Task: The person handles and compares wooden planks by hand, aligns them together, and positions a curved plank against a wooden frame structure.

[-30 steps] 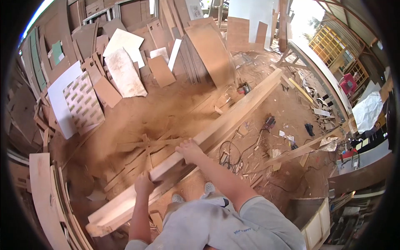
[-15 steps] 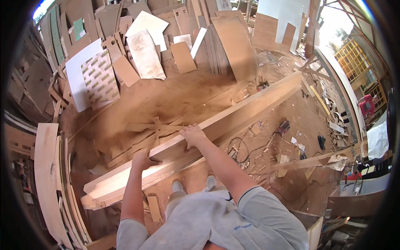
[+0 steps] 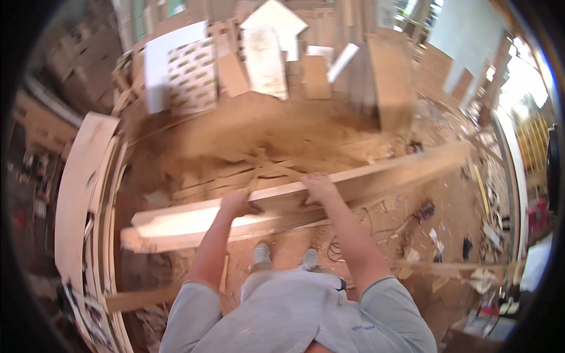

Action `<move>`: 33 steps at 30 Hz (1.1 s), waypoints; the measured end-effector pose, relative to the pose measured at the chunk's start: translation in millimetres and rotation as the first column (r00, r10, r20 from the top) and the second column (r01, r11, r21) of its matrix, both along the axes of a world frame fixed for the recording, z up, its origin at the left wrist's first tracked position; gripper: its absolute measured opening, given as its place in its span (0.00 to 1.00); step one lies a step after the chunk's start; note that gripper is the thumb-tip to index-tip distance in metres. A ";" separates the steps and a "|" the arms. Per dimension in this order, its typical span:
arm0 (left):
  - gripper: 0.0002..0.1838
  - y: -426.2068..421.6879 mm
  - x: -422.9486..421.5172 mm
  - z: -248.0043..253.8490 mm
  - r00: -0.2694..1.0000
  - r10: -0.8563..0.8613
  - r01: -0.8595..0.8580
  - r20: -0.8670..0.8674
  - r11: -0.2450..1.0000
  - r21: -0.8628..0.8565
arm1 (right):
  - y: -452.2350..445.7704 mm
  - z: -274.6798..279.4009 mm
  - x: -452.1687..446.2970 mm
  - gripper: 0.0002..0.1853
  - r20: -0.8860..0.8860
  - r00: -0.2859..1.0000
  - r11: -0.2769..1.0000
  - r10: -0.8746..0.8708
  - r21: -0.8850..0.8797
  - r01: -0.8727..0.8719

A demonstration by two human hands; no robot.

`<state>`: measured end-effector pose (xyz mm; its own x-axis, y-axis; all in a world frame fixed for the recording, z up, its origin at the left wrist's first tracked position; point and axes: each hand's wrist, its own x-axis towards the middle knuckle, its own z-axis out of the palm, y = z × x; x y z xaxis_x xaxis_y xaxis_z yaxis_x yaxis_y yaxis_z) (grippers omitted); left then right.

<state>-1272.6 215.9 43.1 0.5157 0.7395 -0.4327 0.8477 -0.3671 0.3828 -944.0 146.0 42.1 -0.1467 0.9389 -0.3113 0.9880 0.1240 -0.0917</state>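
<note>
Long wooden beam sits right under both hands, running left to right, right end angled farther away. Left hand and right hand have fingers clamped over its upper edge, near as I can tell through blur. Stacked boards crowd the floor's left edge; sandy floor stretches beyond.

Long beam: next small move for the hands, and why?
I'd probably slide the right hand further right along the long beam, leaving the left hand where it is. Both hands sit fairly close together on it, and the stretch beyond the right hand looks longer than that beyond the left, so a wider hold would likely steady it better.
</note>
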 end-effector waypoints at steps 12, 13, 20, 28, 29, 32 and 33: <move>0.43 -33.9 -27.1 -52.2 0.951 -0.066 -0.089 0.302 0.878 0.470 | 21.9 -1.2 -4.5 0.54 -0.095 0.995 0.989 -0.041 -0.147 0.027; 0.48 -40.0 -24.8 -57.4 0.951 -0.049 -0.108 0.304 0.871 0.479 | 19.7 9.7 -10.4 0.55 -0.095 0.995 0.988 -0.040 -0.153 0.026; 0.61 -49.5 -23.3 -53.8 0.975 -0.012 -0.109 0.221 0.841 0.529 | 26.7 6.8 -11.2 0.56 -0.087 0.995 0.979 -0.046 -0.201 0.027; 0.59 -47.8 -25.4 -58.8 0.971 -0.017 -0.119 0.239 0.832 0.542 | 25.8 6.8 -13.0 0.55 -0.112 0.992 0.985 -0.049 -0.171 0.029; 0.59 -48.1 -25.4 -59.9 0.969 -0.019 -0.123 0.247 0.830 0.544 | 25.7 5.5 -12.4 0.55 -0.119 0.991 0.982 -0.060 -0.183 0.037; 0.59 -48.2 -27.7 -59.1 0.966 -0.018 -0.129 0.256 0.828 0.546 | 24.7 9.0 -15.0 0.56 -0.115 0.992 0.983 -0.057 -0.180 0.036; 0.59 -47.7 -28.3 -60.1 0.968 -0.017 -0.126 0.251 0.831 0.542 | 25.9 9.8 -18.1 0.55 -0.123 0.991 0.980 -0.048 -0.196 0.023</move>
